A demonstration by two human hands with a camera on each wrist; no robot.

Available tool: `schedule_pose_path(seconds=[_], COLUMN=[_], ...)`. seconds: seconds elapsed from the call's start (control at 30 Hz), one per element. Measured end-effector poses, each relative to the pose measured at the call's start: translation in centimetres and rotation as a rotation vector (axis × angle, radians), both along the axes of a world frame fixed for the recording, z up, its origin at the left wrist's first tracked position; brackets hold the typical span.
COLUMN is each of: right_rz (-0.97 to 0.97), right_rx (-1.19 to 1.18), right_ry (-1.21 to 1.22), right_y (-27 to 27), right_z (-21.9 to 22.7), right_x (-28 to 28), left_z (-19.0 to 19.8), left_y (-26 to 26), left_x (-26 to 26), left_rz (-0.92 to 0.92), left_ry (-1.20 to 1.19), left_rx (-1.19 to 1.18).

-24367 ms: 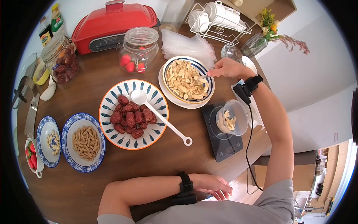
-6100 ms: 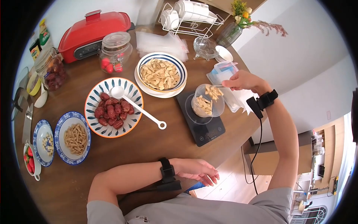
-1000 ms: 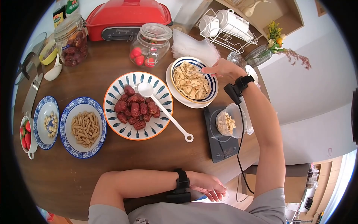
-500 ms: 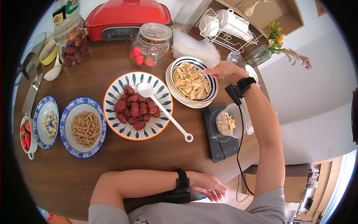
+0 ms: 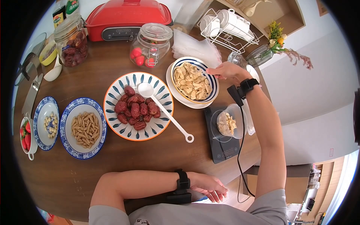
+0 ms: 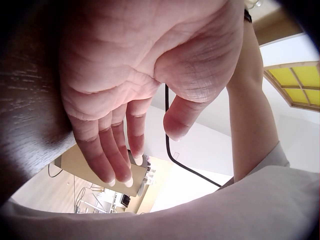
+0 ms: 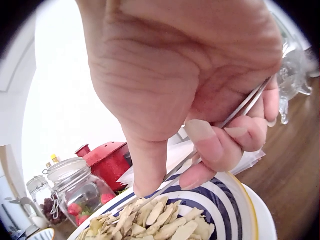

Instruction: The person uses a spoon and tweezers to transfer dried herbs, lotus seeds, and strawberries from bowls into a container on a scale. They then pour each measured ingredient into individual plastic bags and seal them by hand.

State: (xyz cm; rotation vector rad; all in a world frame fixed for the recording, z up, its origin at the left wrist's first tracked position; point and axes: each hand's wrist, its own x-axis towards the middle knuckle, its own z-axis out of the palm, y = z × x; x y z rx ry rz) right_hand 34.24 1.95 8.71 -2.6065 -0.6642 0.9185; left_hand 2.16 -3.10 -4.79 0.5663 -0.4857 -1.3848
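In the head view my right hand (image 5: 227, 71) is at the right rim of a blue-striped bowl (image 5: 215, 91) of pale dried slices (image 5: 189, 83). It pinches slim metal tweezers (image 7: 248, 101), whose tips reach into the slices (image 7: 167, 224) in the right wrist view. Nearer me, a clear plastic tub (image 5: 240, 119) with some slices in it stands on a black scale (image 5: 225, 153); its display is too small to read. My left hand (image 5: 208, 184) hangs relaxed and empty at the table's front edge, fingers loosely extended in the left wrist view.
Left of the bowl lies a plate (image 5: 112, 119) of red dates with a white spoon (image 5: 171, 118) across it. Two blue-rimmed bowls stand farther left. Behind are glass jars, a red cooker (image 5: 129, 17), plastic bags (image 5: 197, 47) and a cup rack. A cable hangs from my right wrist.
Six seconds ago my right hand held slices over the plastic tub; now it is back at the striped bowl. Over the last second it has barely shifted. My left hand stays at the table edge.
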Motion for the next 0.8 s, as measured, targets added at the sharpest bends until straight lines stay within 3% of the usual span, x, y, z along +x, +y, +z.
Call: schedule_pose_path(seconds=[0.13, 0.43, 0.53, 0.8], right_rz=[-0.016, -0.083, -0.097, -0.163], right_rx=[0.039, -0.020, -0.003, -0.012], right_ry=[-0.001, -0.055, -0.094, -0.079], right_y=[-0.8, -3.3, -6.9, -14.3], right_z=[-1.0, 4.5, 4.0, 7.3], right_x=[1.6, -1.8, 0.5, -4.6], left_z=[0.0, 0.3, 0.9, 1.6], left_y=[0.0, 0.3, 0.7, 1.1], left_x=[0.0, 0.0, -0.1, 0.1], left_rz=[-0.004, 0.006, 0.027, 0.037], left_ry=[-0.002, 0.016, 0.015, 0.006], left_rx=[0.003, 0.012, 0.027, 0.060])
